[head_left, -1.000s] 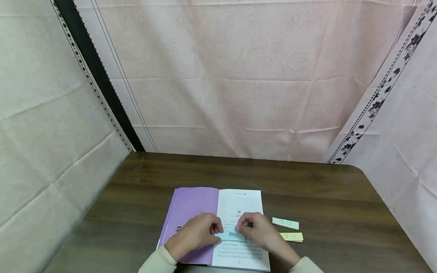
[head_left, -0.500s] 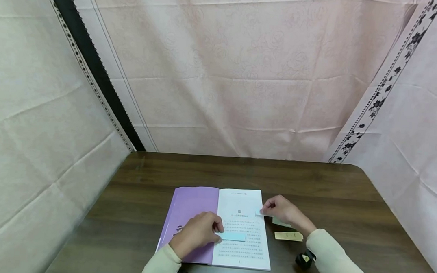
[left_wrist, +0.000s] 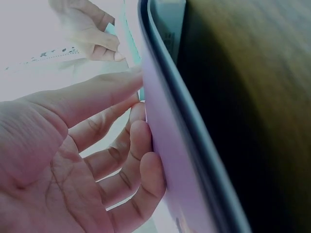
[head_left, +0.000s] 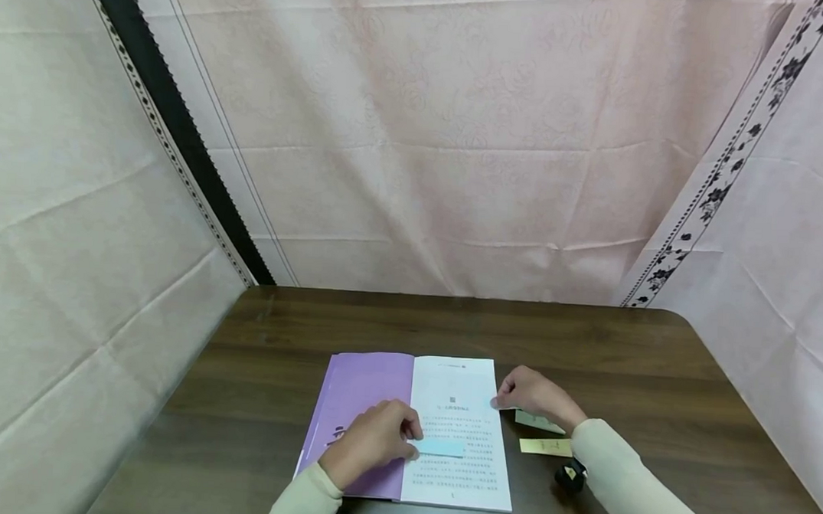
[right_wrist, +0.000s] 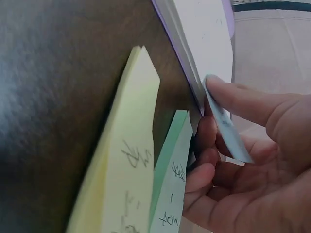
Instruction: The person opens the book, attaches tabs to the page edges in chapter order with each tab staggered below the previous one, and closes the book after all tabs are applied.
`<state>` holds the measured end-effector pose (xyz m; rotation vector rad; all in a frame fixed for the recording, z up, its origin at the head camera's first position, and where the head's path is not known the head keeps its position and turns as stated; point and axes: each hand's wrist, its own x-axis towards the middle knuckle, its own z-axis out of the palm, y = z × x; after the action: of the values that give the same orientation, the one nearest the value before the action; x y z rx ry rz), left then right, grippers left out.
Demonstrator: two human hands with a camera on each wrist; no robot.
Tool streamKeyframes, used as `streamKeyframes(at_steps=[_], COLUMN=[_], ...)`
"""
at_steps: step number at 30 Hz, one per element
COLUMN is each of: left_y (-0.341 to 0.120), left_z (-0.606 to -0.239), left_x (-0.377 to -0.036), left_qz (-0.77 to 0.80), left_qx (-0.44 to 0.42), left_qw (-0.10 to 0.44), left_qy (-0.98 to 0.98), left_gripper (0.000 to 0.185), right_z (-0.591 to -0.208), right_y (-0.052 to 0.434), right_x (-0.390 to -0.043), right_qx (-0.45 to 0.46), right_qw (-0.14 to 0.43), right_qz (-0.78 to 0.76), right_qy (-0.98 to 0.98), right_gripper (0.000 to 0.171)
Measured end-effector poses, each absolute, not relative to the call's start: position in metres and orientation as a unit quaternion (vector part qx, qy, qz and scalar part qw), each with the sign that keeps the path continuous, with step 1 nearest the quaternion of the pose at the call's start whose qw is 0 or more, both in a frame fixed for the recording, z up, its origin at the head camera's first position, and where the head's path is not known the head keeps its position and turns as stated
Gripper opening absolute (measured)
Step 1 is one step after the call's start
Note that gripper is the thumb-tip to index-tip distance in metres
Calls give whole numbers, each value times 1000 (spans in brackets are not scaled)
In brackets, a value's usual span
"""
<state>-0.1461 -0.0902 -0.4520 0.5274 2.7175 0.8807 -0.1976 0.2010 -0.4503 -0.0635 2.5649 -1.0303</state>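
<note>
blue note at the page edge

the right hand [head_left: 533,394] pinches a small blue sticky note [right_wrist: 227,127] between thumb and fingers at the right edge of the open book [head_left: 456,412], which lies flat on the dark wooden table [head_left: 655,375]. the left hand [head_left: 372,441] rests with relaxed fingers on the purple left page, seemingly touching a blue pad [head_left: 439,447] on the white page. green [head_left: 538,422] and yellow [head_left: 544,446] pads lie just right of the book.
</note>
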Motion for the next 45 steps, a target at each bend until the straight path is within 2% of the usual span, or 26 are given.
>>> streamKeyframes(at_steps=[12,17,21,26,30,34,42,45], left_y=[-93,-94,-94,-95,-93,-90,-87,-85], left_z=[-445,-448,-455,-461,-462,-464,-466,-464], left_x=[-151,-152,-151,-149,-146,-143,-139,-137], left_qz=[308,321,350,370,367,364,365,331], left_qx=[179,185,186,186,188,178,177,188], left_qw=[116,119,123,114,92,81,68,65], left_qy=[927,921,910,903,906,910,912,923], left_gripper=[25,24,23,23,22,21,22,29], right_z=[-449,-446,-447,-441,-443,-453,-460,-461], right_y=[196,207,209,183,157,138,123,120], right_x=[-222,-220,-209,-174,-147,-133,-130,-132], right_qx=[-39,-71,-107,-176,-272,-317,-324,-339], right_qw=[184,189,131,30,14,10,-29,-41], right_qz=[-285,-336,-382,-343,-259,-193,-134,-125], right_qy=[940,920,908,922,926,928,936,932], right_gripper=[42,28,16,17,28,33,24,19])
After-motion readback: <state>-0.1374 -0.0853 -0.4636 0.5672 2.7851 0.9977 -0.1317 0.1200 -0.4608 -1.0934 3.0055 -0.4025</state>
